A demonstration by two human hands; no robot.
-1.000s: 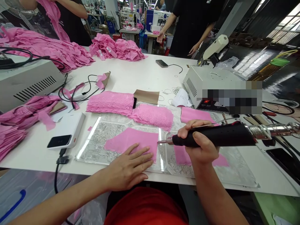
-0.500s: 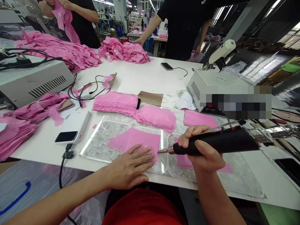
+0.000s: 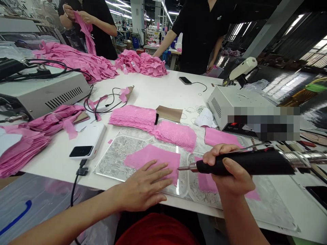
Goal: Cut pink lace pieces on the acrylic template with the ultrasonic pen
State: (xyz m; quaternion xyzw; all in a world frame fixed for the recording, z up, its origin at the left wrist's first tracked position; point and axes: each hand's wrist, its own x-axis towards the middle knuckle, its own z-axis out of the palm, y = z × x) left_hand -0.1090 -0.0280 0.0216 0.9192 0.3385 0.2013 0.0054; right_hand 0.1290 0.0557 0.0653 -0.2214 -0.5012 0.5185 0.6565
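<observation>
My left hand point(image 3: 149, 185) lies flat with its fingers spread, pressing on a cut piece of pink fabric point(image 3: 150, 154). That piece rests on a grey marbled board under a clear-edged template point(image 3: 107, 166). My right hand point(image 3: 233, 170) is wrapped round a thick black handheld tool point(image 3: 258, 162) with a pointed metal tip and a metal-sheathed cable. The tip is at the right edge of the fabric, close to my left fingertips; whether it touches cannot be made out. Another pink piece point(image 3: 205, 182) lies partly hidden below the tool.
Two stacks of pink pieces, a left one point(image 3: 133, 117) and a right one point(image 3: 176, 134), stand behind the board. A white power bank point(image 3: 89, 143) with a cable sits left. Grey machine boxes flank the table, left point(image 3: 51, 92) and right point(image 3: 237, 98). Two people stand opposite near pink garments point(image 3: 76, 64).
The whole view has shifted, so things appear slightly lower and further right. My hands, the tool and the fabric keep nearly the same positions relative to each other.
</observation>
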